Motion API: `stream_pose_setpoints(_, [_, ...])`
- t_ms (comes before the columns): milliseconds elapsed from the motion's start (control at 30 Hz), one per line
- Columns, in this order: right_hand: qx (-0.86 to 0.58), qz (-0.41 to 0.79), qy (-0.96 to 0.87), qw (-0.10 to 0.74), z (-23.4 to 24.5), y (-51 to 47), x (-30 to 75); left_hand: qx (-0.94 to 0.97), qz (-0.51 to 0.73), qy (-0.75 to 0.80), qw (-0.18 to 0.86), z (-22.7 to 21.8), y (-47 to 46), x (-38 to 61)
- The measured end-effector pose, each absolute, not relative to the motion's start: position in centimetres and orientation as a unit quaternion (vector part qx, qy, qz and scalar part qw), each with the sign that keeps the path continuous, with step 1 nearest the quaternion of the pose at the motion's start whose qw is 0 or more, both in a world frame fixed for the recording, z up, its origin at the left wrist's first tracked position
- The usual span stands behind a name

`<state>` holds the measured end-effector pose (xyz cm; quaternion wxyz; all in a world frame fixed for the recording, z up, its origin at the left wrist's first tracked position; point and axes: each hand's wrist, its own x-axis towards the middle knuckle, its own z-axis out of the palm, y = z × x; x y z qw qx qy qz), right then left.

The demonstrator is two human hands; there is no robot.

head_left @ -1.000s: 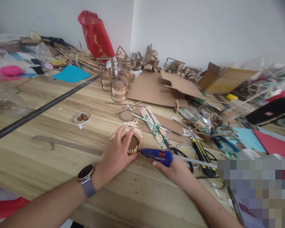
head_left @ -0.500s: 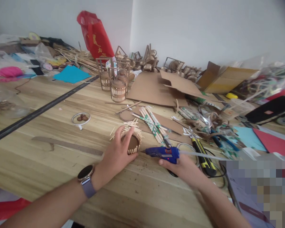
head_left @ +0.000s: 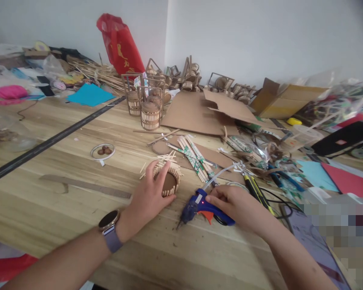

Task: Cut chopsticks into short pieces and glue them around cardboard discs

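A small round basket made of a cardboard disc ringed with short bamboo sticks lies on the wooden table. My left hand, with a watch on its wrist, is wrapped round the basket's near side. My right hand rests on a blue glue gun with an orange trigger, which lies on its side on the table with its nozzle pointing towards me and to the left. A clear glue stick juts from the gun's back.
Loose short sticks and wrapped chopsticks lie behind the basket. Cutters and scissors sit to the right. Finished cages, cardboard sheets, a metal ruler and a tape ring are around.
My right hand has drawn the glue gun away from the basket and laid it on its side on the table, nozzle now pointing down-left. My left hand has stayed on the basket.
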<state>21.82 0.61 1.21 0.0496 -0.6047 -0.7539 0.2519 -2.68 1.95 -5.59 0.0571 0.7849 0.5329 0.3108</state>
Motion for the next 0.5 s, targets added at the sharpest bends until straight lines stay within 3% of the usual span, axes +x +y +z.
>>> stream_pose_setpoints(133, [-0.597, 0.117, -0.794, 0.012, 1.9, 2.4, 19.0, 0.783, 0.311, 0.535, 0.059, -5.6, 2.0, -2.7])
stream_pose_setpoints(500, [-0.513, 0.095, -0.852, 0.041, -0.8, 9.0, 14.7, 0.784, 0.308, 0.535, 0.068, -5.9, 2.0, -2.7])
